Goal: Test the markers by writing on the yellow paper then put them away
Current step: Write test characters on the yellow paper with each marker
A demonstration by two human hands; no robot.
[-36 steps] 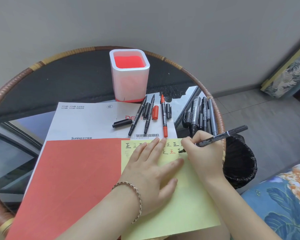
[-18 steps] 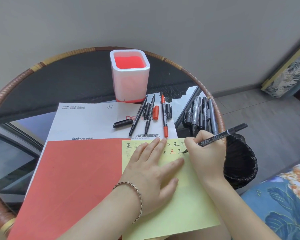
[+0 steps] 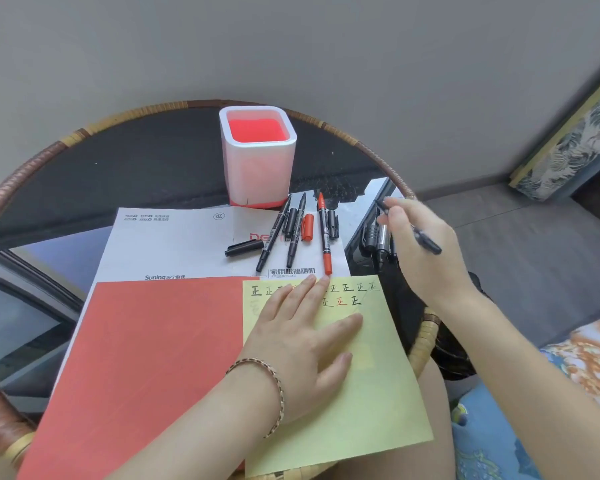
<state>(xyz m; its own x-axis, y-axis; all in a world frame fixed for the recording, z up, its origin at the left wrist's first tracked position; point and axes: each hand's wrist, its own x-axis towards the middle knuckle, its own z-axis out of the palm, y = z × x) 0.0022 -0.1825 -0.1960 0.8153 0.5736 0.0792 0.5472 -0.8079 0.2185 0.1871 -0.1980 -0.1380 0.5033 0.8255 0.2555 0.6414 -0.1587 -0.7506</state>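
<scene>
At right, right hand (image 3: 425, 261) pinches slim black marker (image 3: 429, 243); left hand (image 3: 302, 344), fingers straight, presses yellow paper sheet (image 3: 378, 396); far, white square holder (image 3: 257, 174), red inside.

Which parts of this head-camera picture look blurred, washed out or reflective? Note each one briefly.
Head view: the right hand and its black marker look slightly smeared. The characters on the yellow paper read crisp. The glass table gives bright reflections. The pen holder glows saturated red inside, with little detail.
</scene>
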